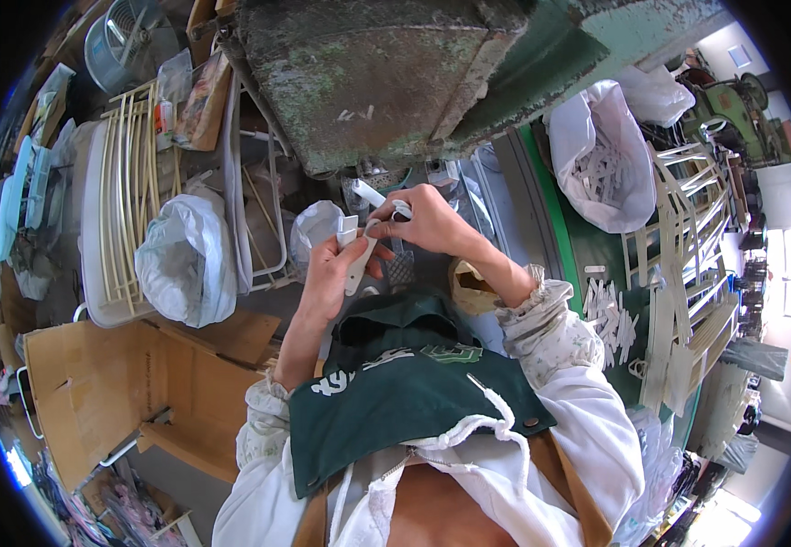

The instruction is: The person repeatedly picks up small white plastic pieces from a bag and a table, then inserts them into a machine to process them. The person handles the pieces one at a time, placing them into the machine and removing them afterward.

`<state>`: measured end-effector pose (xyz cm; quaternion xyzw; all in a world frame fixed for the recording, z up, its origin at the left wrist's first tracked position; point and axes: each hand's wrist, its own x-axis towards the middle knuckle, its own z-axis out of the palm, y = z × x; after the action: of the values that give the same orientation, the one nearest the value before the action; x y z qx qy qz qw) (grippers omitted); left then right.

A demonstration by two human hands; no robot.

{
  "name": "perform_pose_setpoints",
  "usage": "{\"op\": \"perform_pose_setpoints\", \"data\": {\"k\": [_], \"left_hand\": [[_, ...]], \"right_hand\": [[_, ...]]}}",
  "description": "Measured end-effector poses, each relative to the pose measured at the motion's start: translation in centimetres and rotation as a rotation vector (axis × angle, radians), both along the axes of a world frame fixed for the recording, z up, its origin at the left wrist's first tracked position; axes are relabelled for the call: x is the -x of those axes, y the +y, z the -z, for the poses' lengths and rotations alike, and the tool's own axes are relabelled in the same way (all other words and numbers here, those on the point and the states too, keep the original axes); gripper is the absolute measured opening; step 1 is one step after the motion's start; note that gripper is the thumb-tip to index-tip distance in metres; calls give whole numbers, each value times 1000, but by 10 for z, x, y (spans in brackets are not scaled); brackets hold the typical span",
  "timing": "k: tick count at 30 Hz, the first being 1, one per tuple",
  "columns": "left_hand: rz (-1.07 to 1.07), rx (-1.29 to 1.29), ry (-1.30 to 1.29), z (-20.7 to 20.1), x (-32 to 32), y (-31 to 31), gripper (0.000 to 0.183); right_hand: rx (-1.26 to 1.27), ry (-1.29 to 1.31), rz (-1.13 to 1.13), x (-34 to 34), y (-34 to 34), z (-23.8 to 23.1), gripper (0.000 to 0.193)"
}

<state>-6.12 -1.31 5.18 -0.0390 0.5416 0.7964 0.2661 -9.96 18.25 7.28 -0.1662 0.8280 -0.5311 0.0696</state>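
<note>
Head view: we see a white plastic strip (pixel 359 260), long axis one-to-seven o'clock, gripped by left hand (pixel 330 273) and right hand (pixel 427 223).

An open white bag (pixel 600 155) of white parts sits upper right; a knotted white bag (pixel 186 260) left; brown cardboard box (pixel 94 383) lower left.

white plastic piece (pixel 359 255), elongated, held upright between both hands

On the green desk (pixel 567 239) to the right sits a white bag (pixel 601 155) of white plastic pieces, with loose white pieces (pixel 611 319) and stacked white frames (pixel 687 264) lying beside it.
</note>
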Motion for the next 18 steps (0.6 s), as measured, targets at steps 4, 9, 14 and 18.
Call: {"op": "perform_pose_setpoints", "data": {"k": [4, 9, 14, 18], "left_hand": [[-578, -53, 77, 10, -2, -3, 23], [-734, -131, 94, 26, -19, 11, 10], [-704, -15, 72, 5, 4, 14, 12], [-359, 75, 194, -4, 20, 12, 17]], "right_hand": [[203, -263, 156, -17, 8, -1, 22], [733, -601, 482, -45, -24, 0, 21], [185, 64, 498, -37, -28, 5, 24], [-46, -41, 321, -10, -13, 12, 27]]}}
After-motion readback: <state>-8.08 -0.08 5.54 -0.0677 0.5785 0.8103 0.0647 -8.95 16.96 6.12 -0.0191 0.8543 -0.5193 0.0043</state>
